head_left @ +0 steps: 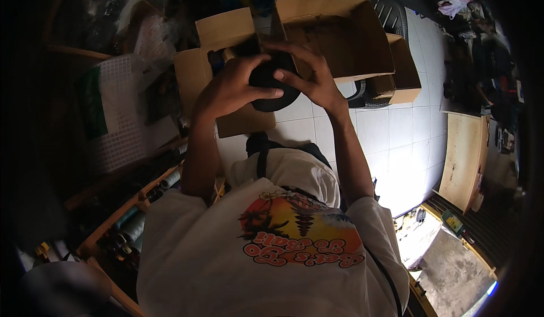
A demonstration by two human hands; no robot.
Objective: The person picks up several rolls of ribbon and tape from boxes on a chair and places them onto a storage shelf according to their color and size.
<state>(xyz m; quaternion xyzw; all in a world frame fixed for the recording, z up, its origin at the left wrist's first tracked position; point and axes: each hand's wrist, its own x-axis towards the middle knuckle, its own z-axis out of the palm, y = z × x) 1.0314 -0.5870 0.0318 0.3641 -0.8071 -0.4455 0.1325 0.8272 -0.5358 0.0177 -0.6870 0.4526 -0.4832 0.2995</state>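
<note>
both hands are wrapped round a round black thing (271, 84) upper middle of the frame, left hand (229, 87) cupping it, right hand (311, 76) pinching its rim, over an open cardboard box (334, 33), so a slack grip probably drops it in.

Both forearms come up from the lower edge, bare, elbows bent, converging toward upper centre. Left hand (232, 84) is curled, back of hand facing camera, thumb stretched rightward. Right hand (311, 76) is cupped opposite it, fingers arched over the top, index finger pointing left. Hands sit just beside each other, thumbs nearly meeting, both closed in a two-handed grip.
</note>
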